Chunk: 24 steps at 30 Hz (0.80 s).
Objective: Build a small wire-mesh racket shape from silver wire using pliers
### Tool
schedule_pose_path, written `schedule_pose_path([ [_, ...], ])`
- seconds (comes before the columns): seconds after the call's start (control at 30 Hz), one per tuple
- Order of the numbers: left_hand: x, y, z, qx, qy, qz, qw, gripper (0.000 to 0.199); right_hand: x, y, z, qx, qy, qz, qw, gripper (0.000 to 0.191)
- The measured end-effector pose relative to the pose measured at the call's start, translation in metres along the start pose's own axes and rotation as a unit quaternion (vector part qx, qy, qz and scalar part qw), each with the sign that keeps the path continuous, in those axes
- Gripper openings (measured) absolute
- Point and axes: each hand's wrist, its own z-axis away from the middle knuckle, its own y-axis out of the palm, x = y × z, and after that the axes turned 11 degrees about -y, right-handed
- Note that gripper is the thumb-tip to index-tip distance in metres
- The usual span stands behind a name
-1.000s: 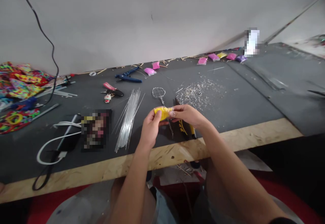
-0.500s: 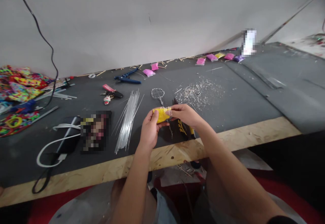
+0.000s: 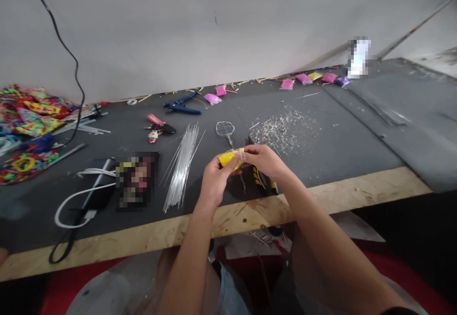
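Note:
A small clear packet of yellow modelling clay (image 3: 227, 158) is held above the table's front part. My left hand (image 3: 216, 179) grips its left side, with the thumb across the front. My right hand (image 3: 262, 160) pinches the clear plastic at the packet's right end. Behind the hands lies a small racket shape bent from wire (image 3: 225, 128); its lower part is partly hidden by them. Yellow-and-black tool handles (image 3: 262, 181) show below my right hand.
Left of my hands lies a bundle of straight wires (image 3: 182, 170). Farther back are blue pliers (image 3: 183, 103), keys (image 3: 160, 127) and pink packets (image 3: 213, 98). Wire clippings (image 3: 289, 132) cover the right middle. A power bank with a white cable (image 3: 98, 182) rests at left.
My left thumb has slid rightward across the yellow packet, which is now tilted up at its right. The whole view has shifted slightly. Both hands keep hold.

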Motion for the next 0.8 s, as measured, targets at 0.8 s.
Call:
schedule_pose_path([
  [0.8, -0.007, 0.002, 0.0, 0.011, -0.012, 0.077, 0.997, 0.024, 0.009, -0.004, 0.0, -0.014, 0.017, -0.132, 0.991, 0.011],
])
